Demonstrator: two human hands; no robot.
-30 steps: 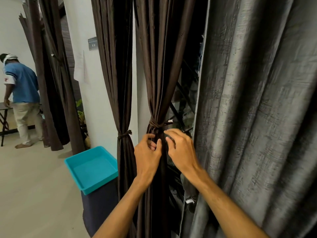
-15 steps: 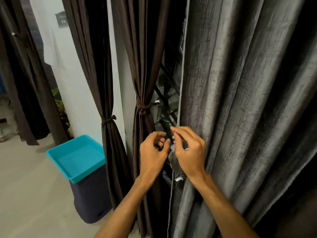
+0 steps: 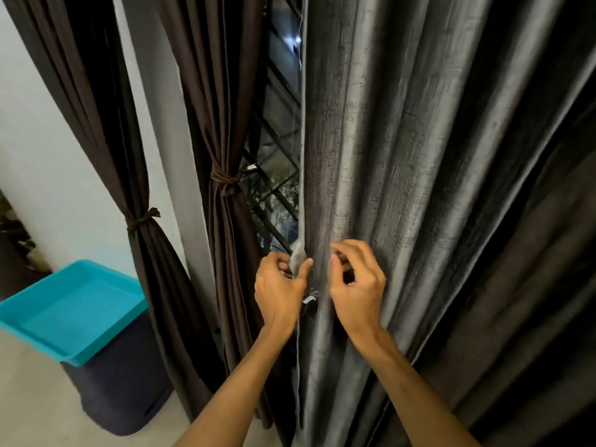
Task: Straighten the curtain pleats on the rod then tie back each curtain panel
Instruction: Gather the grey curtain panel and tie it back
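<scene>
A wide grey curtain panel (image 3: pixel 419 188) hangs loose on the right, its left edge running down the middle. My left hand (image 3: pixel 280 288) pinches a short grey tie-back strip (image 3: pixel 298 258) at that edge. My right hand (image 3: pixel 356 279) has its fingers curled round the front folds of the grey curtain just beside it. Two brown curtain panels hang to the left, one (image 3: pixel 225 124) tied with a brown knot (image 3: pixel 225 183), the other (image 3: pixel 106 124) tied with a brown band (image 3: pixel 142 219).
A teal tray (image 3: pixel 74 309) sits on a dark bin (image 3: pixel 119 391) at the lower left on the floor. A window grille (image 3: pixel 274 195) shows in the gap between the brown and grey curtains. A white wall (image 3: pixel 48 156) stands behind the left panel.
My view and both hands have shifted right, from the tied brown curtain to the edge of the grey one. My left hand now pinches the grey strip.
</scene>
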